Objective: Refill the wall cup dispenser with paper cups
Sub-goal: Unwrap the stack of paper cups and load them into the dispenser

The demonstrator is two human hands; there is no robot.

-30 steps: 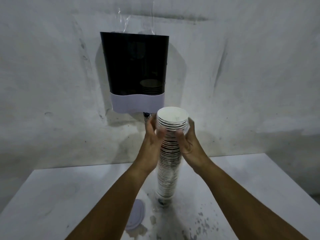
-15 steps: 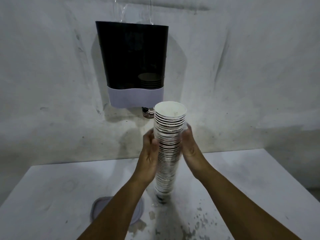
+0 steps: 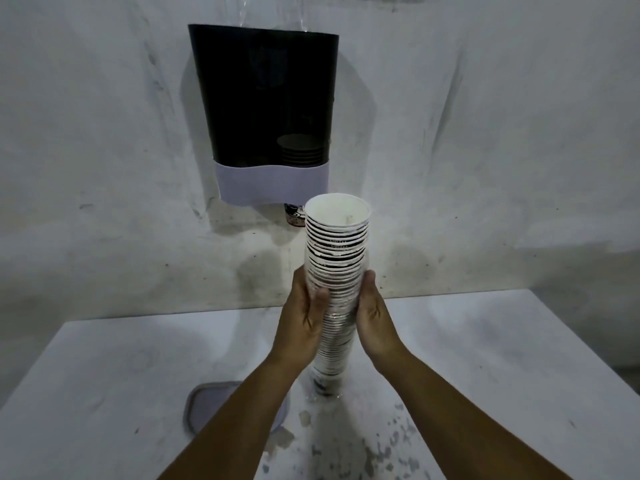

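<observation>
Both hands were clasped around a tall stack of paper cups at the centre of the frame. The left hand pressed against the stack's left side, its thumb laid across the front of the cups and its other fingers wrapped behind, out of sight. The right hand pressed flat against the stack's right side, its fingers held together and pointing up along the cups; whether they curled round the back could not be told. The grip sat about midway up the stack, so the open mouth of the top cup rose well above the fingers while the bottom of the stack hung below the wrists, with a clear plastic sleeve gathered around its lower part.

The stack stood roughly upright, leaning slightly to the right at the top. In the upper middle of the frame the cup dispenser hung on the wall, a dark see-through body with a pale band along its base. A short pile of cups showed through its lower right part, and one cup's bottom poked out beneath the band, just left of the stack's top rim. Below, a white table filled the lower frame, with a grey lid lying on it at lower left, partly hidden by the left forearm.
</observation>
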